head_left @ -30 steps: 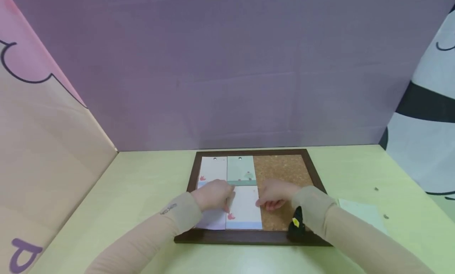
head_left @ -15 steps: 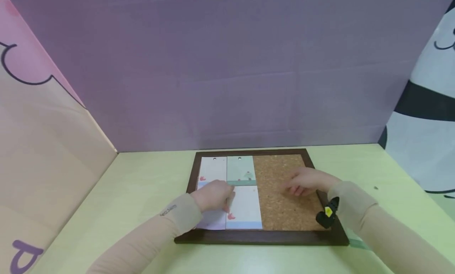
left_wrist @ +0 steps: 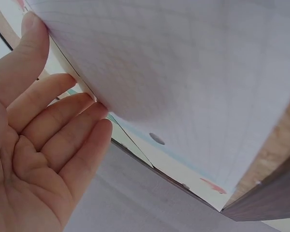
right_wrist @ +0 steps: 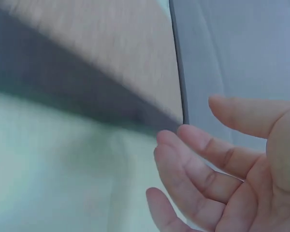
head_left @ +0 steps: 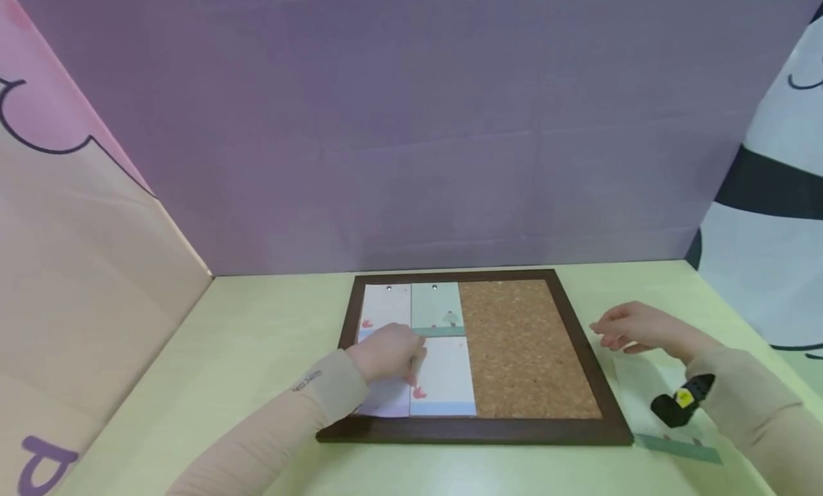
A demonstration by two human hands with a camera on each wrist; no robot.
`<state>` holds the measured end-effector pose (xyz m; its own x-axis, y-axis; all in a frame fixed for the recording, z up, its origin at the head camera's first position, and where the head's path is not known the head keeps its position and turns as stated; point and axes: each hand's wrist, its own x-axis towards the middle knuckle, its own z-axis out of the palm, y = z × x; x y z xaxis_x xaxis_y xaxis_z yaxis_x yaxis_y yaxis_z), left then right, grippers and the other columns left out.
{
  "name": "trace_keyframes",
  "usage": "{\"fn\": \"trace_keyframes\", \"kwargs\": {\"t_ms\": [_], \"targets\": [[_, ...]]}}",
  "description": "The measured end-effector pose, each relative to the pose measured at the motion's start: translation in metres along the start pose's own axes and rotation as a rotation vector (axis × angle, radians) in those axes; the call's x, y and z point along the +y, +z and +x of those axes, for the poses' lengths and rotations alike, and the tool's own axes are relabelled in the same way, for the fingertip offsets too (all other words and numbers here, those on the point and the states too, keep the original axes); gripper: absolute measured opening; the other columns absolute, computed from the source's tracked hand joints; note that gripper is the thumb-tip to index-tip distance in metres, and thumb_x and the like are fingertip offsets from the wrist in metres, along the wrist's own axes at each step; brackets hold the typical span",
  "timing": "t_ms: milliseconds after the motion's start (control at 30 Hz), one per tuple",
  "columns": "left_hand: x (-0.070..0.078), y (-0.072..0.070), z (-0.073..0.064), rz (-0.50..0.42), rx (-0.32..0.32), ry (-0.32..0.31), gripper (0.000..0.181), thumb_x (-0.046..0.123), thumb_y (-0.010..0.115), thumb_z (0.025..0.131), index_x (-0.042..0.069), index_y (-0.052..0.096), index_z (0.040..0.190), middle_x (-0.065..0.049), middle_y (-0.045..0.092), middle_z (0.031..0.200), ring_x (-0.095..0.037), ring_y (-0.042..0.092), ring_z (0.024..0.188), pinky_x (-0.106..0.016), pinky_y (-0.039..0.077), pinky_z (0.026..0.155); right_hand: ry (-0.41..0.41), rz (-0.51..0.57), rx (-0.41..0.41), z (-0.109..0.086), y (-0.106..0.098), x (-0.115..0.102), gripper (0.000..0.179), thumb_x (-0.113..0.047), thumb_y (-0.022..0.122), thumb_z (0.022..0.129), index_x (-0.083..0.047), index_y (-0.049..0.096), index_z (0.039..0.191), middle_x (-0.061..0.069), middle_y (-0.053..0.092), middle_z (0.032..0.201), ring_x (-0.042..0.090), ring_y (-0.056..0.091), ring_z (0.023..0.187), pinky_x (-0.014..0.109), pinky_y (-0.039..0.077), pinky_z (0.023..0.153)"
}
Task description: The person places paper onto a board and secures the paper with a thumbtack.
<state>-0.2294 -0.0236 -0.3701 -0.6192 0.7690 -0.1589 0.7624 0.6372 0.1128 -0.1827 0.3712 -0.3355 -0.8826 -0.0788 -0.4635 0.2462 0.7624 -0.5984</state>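
A framed cork board (head_left: pixel 534 353) lies flat, its left part covered by several note sheets. My left hand (head_left: pixel 388 353) rests over the lower sheets, fingertips at the edge between the lilac sheet (head_left: pixel 384 402) and the white sheet with a red figure and blue strip (head_left: pixel 446 374). In the left wrist view its fingers (left_wrist: pixel 84 154) are loosely bent along that sheet edge; a silver thumbtack (left_wrist: pixel 157 138) shows on the paper. To the right of the board, above the table, hovers my right hand (head_left: pixel 633 328), fingers relaxed and holding nothing.
Two upper sheets, one pinkish (head_left: pixel 386 306) and one green with a tree (head_left: pixel 436 306), carry tacks at their tops. A pale green sheet (head_left: pixel 649 389) lies on the table (head_left: pixel 270 324) under my right wrist. A purple backdrop (head_left: pixel 411 124) stands behind.
My right hand has moved right, from the edge of the lower white sheet, across the bare cork and past the frame to above the table. My left hand has stayed in place.
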Motion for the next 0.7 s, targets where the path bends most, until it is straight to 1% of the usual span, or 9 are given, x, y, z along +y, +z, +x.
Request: {"fn": "trace_keyframes", "kwargs": {"t_ms": [100, 167, 300, 400, 500, 633, 700], "targets": [[0.000, 0.000, 0.000, -0.001, -0.003, -0.006, 0.027, 0.032, 0.082, 0.069, 0.016, 0.060, 0.069, 0.008, 0.056, 0.067, -0.006, 0.049, 0.060, -0.020, 0.047, 0.063, 0.008, 0.023, 0.006, -0.006, -0.012, 0.018, 0.049, -0.034, 0.049, 0.098, 0.011, 0.054, 0.117, 0.010, 0.067, 0.100, 0.019, 0.064, 0.092, 0.042, 0.054, 0.082], [0.000, 0.000, -0.001, 0.006, -0.004, -0.002, 0.027, 0.032, 0.082, 0.069, 0.016, 0.060, 0.069, 0.008, 0.056, 0.067, -0.006, 0.049, 0.061, -0.019, 0.047, 0.063, -0.006, 0.039, 0.006, -0.009, -0.017, 0.027, 0.052, -0.034, 0.047, 0.098, 0.014, 0.050, 0.120, 0.012, 0.067, 0.103, 0.021, 0.064, 0.095, 0.043, 0.054, 0.084], [0.002, -0.001, -0.002, 0.003, -0.003, 0.000, 0.027, 0.031, 0.083, 0.068, 0.016, 0.060, 0.068, 0.007, 0.057, 0.068, -0.006, 0.051, 0.061, -0.019, 0.047, 0.063, -0.008, 0.042, 0.017, -0.014, -0.025, 0.037, 0.056, -0.034, 0.045, 0.099, 0.017, 0.045, 0.124, 0.014, 0.066, 0.106, 0.022, 0.064, 0.097, 0.043, 0.054, 0.085], [0.003, -0.001, -0.003, -0.007, -0.002, -0.007, 0.027, 0.030, 0.083, 0.068, 0.016, 0.060, 0.069, 0.007, 0.057, 0.068, -0.006, 0.051, 0.061, -0.018, 0.047, 0.062, 0.011, 0.029, 0.026, -0.015, -0.028, 0.042, 0.056, -0.032, 0.044, 0.099, 0.017, 0.044, 0.125, 0.014, 0.066, 0.106, 0.021, 0.064, 0.096, 0.042, 0.054, 0.084], [0.003, -0.001, -0.002, -0.009, -0.001, -0.010, 0.027, 0.030, 0.082, 0.068, 0.015, 0.060, 0.069, 0.007, 0.057, 0.068, -0.007, 0.051, 0.061, -0.019, 0.047, 0.062, 0.017, 0.010, 0.040, -0.016, -0.030, 0.049, 0.054, -0.030, 0.044, 0.100, 0.019, 0.046, 0.123, 0.015, 0.067, 0.103, 0.022, 0.064, 0.095, 0.042, 0.054, 0.082], [0.003, -0.001, -0.001, 0.005, 0.006, -0.002, 0.027, 0.031, 0.082, 0.069, 0.014, 0.060, 0.069, 0.006, 0.058, 0.068, -0.008, 0.052, 0.062, -0.021, 0.048, 0.066, 0.041, -0.003, 0.075, -0.017, -0.034, 0.061, 0.054, -0.029, 0.045, 0.099, 0.021, 0.046, 0.119, 0.016, 0.067, 0.099, 0.020, 0.064, 0.090, 0.042, 0.054, 0.080], [0.003, -0.001, -0.001, 0.007, 0.011, 0.005, 0.027, 0.031, 0.082, 0.068, 0.015, 0.060, 0.069, 0.006, 0.058, 0.067, -0.008, 0.053, 0.062, -0.022, 0.049, 0.067, 0.049, 0.000, 0.099, -0.017, -0.036, 0.067, 0.055, -0.029, 0.045, 0.099, 0.021, 0.045, 0.120, 0.017, 0.068, 0.099, 0.017, 0.064, 0.087, 0.042, 0.055, 0.080]]}}
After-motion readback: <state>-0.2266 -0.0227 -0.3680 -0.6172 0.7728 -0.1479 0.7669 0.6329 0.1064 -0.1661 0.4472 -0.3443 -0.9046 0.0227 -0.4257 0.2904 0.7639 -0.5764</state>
